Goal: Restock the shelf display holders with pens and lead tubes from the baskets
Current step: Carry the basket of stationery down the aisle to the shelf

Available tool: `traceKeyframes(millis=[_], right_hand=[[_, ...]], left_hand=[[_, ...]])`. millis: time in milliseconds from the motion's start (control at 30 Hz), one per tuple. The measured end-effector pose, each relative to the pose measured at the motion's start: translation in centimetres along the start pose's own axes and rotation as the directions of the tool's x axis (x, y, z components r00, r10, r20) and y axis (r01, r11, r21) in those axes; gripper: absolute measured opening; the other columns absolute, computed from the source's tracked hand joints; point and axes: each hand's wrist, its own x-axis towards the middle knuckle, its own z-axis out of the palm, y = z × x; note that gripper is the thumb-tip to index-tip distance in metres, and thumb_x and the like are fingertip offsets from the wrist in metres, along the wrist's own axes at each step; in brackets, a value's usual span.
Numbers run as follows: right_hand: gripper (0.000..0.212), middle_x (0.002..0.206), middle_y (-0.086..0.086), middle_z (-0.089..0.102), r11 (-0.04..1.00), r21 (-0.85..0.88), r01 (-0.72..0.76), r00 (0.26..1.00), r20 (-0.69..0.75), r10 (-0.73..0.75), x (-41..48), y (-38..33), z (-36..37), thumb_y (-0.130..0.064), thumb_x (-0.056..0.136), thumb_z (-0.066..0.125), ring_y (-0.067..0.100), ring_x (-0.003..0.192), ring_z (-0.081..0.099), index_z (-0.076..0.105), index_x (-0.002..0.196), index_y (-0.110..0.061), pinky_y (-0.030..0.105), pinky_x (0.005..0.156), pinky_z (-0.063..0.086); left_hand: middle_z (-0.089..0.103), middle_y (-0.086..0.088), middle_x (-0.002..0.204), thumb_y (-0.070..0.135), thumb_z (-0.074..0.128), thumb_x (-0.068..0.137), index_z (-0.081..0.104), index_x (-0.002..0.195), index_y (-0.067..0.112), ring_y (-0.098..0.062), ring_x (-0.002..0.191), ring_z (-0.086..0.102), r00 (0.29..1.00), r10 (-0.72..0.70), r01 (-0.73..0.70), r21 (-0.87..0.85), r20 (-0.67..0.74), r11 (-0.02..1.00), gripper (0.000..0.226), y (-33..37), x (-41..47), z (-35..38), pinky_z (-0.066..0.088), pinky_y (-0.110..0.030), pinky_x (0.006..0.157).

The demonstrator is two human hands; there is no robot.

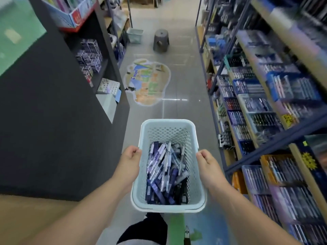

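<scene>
While it is carried, basket (168, 122): long axis up-frame, lower centre.
Left hand (130, 161): grasping left rim.
Right hand (208, 164): grasping right rim.
Pens (163, 156): mostly lengthwise.

Both forearms are in shot and bare all the way to the bottom edge, and the left hand (130, 160) and right hand (208, 162) are bare as well. Low between them is a black garment (146, 228) with a white sliver on top and pale grey cloth (123, 243) beneath, too blurred to identify.
</scene>
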Motion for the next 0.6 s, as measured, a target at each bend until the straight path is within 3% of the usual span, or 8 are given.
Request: traceKeyframes(millis=[300,600], right_hand=[[0.035,0.079,0.005,0.048,1.000,0.001,-0.009,1.000,-0.027,0.009,17.0,-11.2,-1.8,-0.036,0.108,0.040,0.016,0.070,0.043,0.050,0.094,-0.005,0.034,0.065,0.035],[0.034,0.077,0.003,0.049,0.999,0.013,0.030,0.999,-0.013,-0.030,38.9,-18.1,-3.5,-0.036,0.107,0.041,0.015,0.069,0.043,0.050,0.092,-0.008,0.034,0.063,0.035]], left_hand=[[0.052,-0.008,0.086,0.030,0.045,0.106,0.053,0.096,0.012,-0.021,0.077,0.044,0.995,0.065,-0.069,0.042,0.076,0.997,0.023,12.6,18.0,1.1,0.039,-0.036,0.072],[0.048,-0.006,0.081,0.029,0.046,0.106,0.053,0.092,0.013,-0.018,0.073,0.042,0.998,0.067,-0.068,0.073,0.010,0.995,0.022,22.6,37.0,5.6,0.036,-0.033,0.067]])
